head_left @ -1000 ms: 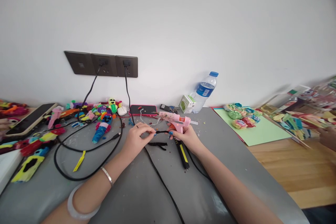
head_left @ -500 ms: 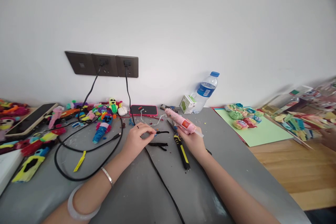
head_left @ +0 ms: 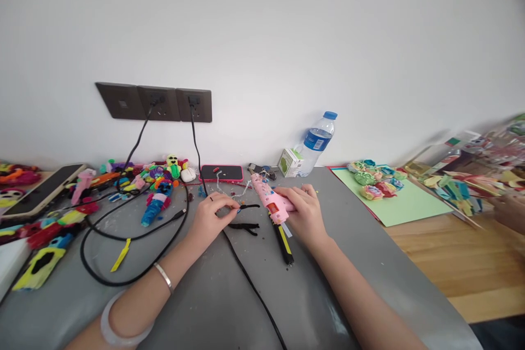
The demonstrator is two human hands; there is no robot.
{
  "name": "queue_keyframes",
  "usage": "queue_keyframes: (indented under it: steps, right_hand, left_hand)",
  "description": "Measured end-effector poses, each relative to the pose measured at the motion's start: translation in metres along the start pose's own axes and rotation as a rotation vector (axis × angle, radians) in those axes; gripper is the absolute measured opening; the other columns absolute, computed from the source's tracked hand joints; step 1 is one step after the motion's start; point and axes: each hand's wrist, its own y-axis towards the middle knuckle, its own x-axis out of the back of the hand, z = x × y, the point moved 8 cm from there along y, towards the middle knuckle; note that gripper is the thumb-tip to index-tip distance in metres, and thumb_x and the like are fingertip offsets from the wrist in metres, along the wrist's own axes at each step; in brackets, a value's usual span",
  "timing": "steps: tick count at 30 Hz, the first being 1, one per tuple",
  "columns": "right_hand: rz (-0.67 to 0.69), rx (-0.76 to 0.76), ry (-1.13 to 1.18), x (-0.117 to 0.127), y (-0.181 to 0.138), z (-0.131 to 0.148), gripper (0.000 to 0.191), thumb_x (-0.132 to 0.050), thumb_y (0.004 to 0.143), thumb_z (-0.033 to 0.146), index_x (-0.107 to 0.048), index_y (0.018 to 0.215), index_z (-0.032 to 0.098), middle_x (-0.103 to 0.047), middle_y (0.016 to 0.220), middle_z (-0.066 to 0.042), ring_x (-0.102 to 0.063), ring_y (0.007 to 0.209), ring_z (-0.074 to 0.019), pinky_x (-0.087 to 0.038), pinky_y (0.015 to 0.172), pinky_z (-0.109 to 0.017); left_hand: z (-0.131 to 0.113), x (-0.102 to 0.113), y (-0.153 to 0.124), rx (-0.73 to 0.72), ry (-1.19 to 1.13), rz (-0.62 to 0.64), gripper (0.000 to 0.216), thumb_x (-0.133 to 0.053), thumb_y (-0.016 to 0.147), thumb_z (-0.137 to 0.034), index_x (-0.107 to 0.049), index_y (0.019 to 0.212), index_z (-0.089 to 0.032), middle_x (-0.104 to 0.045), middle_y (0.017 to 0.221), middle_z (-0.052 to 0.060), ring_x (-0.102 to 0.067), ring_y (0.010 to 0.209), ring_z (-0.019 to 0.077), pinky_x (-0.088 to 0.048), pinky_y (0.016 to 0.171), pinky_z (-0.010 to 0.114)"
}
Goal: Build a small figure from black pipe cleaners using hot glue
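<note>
My left hand is pinching a short black pipe cleaner between thumb and fingertips, and its free end points right. Just below it, more black pipe cleaner pieces lie on the grey table. In my right hand is a pink glue gun, gripped by its handle, with its nozzle toward the wall and a clear glue stick at its rear. Pliers with black and yellow handles lie partly hidden under the glue gun.
Colourful pipe cleaner figures, a black cable and a phone are at left. Behind my hands lies a pink-edged phone. A water bottle leans on the wall. Paper flowers rest at right, near another person's hand.
My right hand has turned the glue gun, so its side faces up more and its rear has swung left over the pliers. My left hand keeps its pinch on the pipe cleaner.
</note>
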Motion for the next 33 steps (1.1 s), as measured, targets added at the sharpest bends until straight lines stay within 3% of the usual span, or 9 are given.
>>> queue_keyframes:
  steps: [10,15,18,21,25,29,33]
  right_hand:
    - [-0.026,0.023,0.005,0.001,0.001,0.004,0.019,-0.051,0.094,0.008,-0.066,0.098,0.02,-0.07,0.072,-0.001,-0.052,0.057,-0.0148,-0.03,0.071,-0.033]
    - [-0.019,-0.02,0.06,-0.001,0.0,0.0,0.014,-0.054,0.095,0.016,-0.067,0.098,0.02,-0.073,0.076,-0.003,-0.053,0.059,-0.0157,-0.03,0.071,-0.034]
    - [-0.006,-0.181,0.151,-0.005,-0.003,-0.014,0.011,-0.058,0.092,0.025,-0.069,0.094,0.022,-0.073,0.077,-0.004,-0.051,0.063,-0.0184,-0.033,0.071,-0.035]
    - [0.018,-0.449,0.363,-0.015,-0.01,-0.033,0.011,-0.062,0.087,0.031,-0.068,0.092,0.024,-0.07,0.072,-0.003,-0.053,0.069,-0.0222,-0.038,0.07,-0.035]
    - [-0.033,-0.765,0.743,-0.028,-0.019,-0.046,0.029,-0.062,0.088,0.049,-0.064,0.097,0.021,-0.066,0.067,-0.003,-0.056,0.062,-0.0208,-0.042,0.061,-0.033]
    - [-0.118,-0.88,0.962,-0.033,-0.021,-0.047,0.043,-0.06,0.086,0.062,-0.059,0.1,0.022,-0.064,0.068,-0.001,-0.054,0.056,-0.0164,-0.041,0.054,-0.029]
    - [-0.052,-1.013,1.139,-0.047,-0.024,-0.044,0.044,-0.076,0.072,0.052,-0.061,0.099,0.021,-0.066,0.074,0.0,-0.052,0.054,-0.0129,-0.044,0.052,-0.027]
  left_hand:
    - [0.002,0.0,-0.001,0.013,-0.005,-0.007,0.014,-0.065,0.084,-0.01,-0.072,0.083,-0.021,-0.076,0.083,0.003,-0.07,0.08,0.0188,-0.056,0.076,0.031]
    - [0.002,0.001,-0.001,0.008,-0.004,-0.016,0.015,-0.065,0.083,-0.008,-0.072,0.083,-0.021,-0.076,0.082,0.003,-0.069,0.079,0.0184,-0.056,0.075,0.03]
    - [0.001,0.001,-0.001,0.002,-0.007,-0.017,0.015,-0.065,0.084,-0.008,-0.071,0.082,-0.021,-0.076,0.082,0.003,-0.069,0.079,0.0183,-0.056,0.075,0.03]
    - [-0.001,0.001,0.0,-0.002,-0.008,-0.023,0.014,-0.065,0.084,-0.009,-0.071,0.082,-0.021,-0.076,0.082,0.003,-0.069,0.079,0.0185,-0.056,0.075,0.03]
    - [0.0,0.001,0.0,-0.002,-0.009,-0.026,0.015,-0.064,0.085,-0.009,-0.072,0.082,-0.022,-0.076,0.081,0.002,-0.069,0.078,0.0184,-0.056,0.075,0.03]
    - [0.001,0.0,-0.001,0.007,-0.008,-0.014,0.015,-0.064,0.085,-0.01,-0.072,0.083,-0.022,-0.076,0.081,0.003,-0.069,0.079,0.0188,-0.056,0.074,0.031]
    - [0.0,0.001,0.0,0.016,-0.009,-0.029,0.014,-0.063,0.084,-0.011,-0.072,0.082,-0.021,-0.076,0.08,0.003,-0.069,0.077,0.0184,-0.056,0.074,0.03]
